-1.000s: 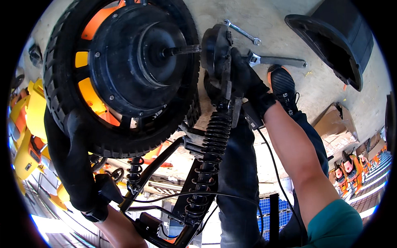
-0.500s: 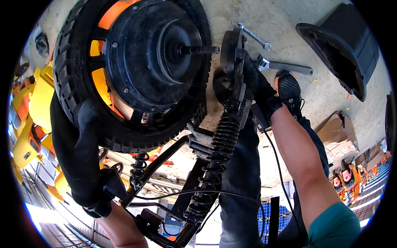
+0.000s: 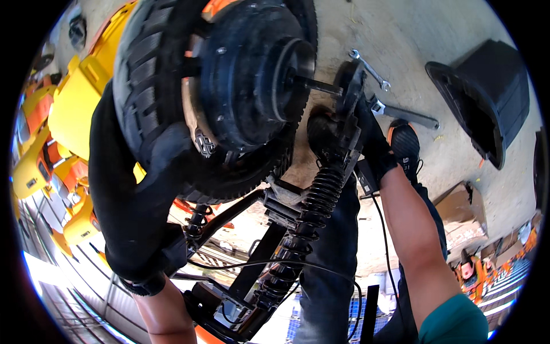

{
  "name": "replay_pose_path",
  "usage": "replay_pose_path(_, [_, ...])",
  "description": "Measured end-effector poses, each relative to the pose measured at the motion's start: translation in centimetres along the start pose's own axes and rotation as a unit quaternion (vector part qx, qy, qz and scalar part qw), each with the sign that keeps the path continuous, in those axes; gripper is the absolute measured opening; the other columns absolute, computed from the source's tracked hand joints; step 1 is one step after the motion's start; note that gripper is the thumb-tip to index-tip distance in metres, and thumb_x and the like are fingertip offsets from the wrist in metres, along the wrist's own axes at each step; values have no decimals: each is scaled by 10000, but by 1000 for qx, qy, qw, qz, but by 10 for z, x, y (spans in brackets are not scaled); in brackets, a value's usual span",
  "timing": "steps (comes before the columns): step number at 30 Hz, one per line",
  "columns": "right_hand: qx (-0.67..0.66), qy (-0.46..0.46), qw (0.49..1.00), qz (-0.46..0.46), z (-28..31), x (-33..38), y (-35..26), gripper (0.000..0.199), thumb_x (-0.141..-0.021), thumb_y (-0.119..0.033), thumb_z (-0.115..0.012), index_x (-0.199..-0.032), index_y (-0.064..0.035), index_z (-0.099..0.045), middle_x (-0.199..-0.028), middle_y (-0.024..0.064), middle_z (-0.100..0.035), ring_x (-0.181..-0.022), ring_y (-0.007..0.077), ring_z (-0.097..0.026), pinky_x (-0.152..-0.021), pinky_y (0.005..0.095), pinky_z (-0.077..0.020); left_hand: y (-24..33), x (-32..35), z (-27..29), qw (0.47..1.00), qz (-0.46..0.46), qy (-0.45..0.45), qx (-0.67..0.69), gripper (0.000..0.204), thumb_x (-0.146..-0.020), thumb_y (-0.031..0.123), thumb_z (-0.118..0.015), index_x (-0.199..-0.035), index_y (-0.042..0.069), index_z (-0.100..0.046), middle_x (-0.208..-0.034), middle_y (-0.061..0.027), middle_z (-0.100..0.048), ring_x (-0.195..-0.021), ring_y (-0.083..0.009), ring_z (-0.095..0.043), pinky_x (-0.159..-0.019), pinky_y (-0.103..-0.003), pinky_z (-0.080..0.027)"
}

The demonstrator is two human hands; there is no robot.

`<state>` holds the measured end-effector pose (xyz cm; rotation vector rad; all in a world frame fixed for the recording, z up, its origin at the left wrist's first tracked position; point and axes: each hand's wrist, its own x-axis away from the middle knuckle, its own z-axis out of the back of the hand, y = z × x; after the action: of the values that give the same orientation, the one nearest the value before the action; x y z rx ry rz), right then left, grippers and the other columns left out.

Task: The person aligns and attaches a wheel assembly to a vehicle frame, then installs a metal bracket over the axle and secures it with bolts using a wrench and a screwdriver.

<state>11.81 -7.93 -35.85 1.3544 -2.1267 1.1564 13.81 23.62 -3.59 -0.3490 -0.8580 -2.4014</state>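
Your left hand (image 3: 143,218), in a black glove, is clamped over the tread of the wheel (image 3: 217,97), a knobby tyre around a black hub motor, and carries its weight from below and to the left. Your right hand (image 3: 366,137), also gloved, grips the black swingarm plate (image 3: 346,109) just to the right of the hub, where the axle (image 3: 318,86) pokes out toward it. The coil shock (image 3: 309,212) runs down from under that hand toward your legs.

By the look of it, you are at the stage of lining the axle end up with its seat in the plate; whether the axle is already seated I cannot tell. The next move calls for a steady left hand holding the wheel level while the right guides the plate squarely onto the axle. Two spanners (image 3: 401,112) lie on the floor (image 3: 458,172) just beyond your right hand, within reach for tightening.
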Motion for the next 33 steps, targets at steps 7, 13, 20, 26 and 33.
replay_pose_path(7, [-113, 82, 982, -124, 15, 12, 2, 546, -1044, -457, -405, -1371, -30, -500, -1254, 96, -614, -1066, 200, -620, -916, 327, -522, 11, 4, -5, 999, -41, 7, -18, 851, -725, 174, -861, -1426, 4, -408, -1331, -141, -555, -1224, -217, -550, -1027, -363, -443])
replay_pose_path(13, [-83, 74, 980, -164, 27, 15, 0, 447, -1031, -388, -480, -1295, -40, -576, -1153, 99, -669, -1010, 189, -647, -860, 316, -533, 19, 9, -8, 997, -50, 13, -58, 856, -708, 227, -868, -1402, 2, -419, -1252, -212, -597, -1122, -324, -632, -937, -380, -504])
replay_pose_path(20, [486, 170, 837, -184, 11, 5, -113, 274, -904, -112, -596, -1171, -60, -631, -1044, 118, -661, -938, 271, -617, -769, 379, -528, 23, 14, -7, 994, -65, 20, -82, 811, -760, 280, -780, -1391, -44, -387, -1037, -226, -588, -824, -377, -652, -670, -430, -545])
replay_pose_path(26, [672, 27, 695, 255, -131, -38, -264, 803, -792, -32, -760, -1475, -50, -337, -1463, 158, -432, -1324, 275, -432, -1067, 401, -388, 27, 16, -6, 979, -58, -8, -197, 716, -806, 259, -710, -1356, -89, -411, -991, -177, -573, -764, -264, -651, -608, -361, -538])
replay_pose_path(33, [730, -251, 564, 293, -239, -86, -277, 834, -688, 19, -779, -1433, -56, -411, -1423, 131, -494, -1310, 280, -480, -1093, 383, -389, 27, 22, -10, 970, -78, 47, -225, 563, -843, 182, -591, -1306, -112, -462, -1025, -226, -578, -855, -294, -632, -650, -369, -537])
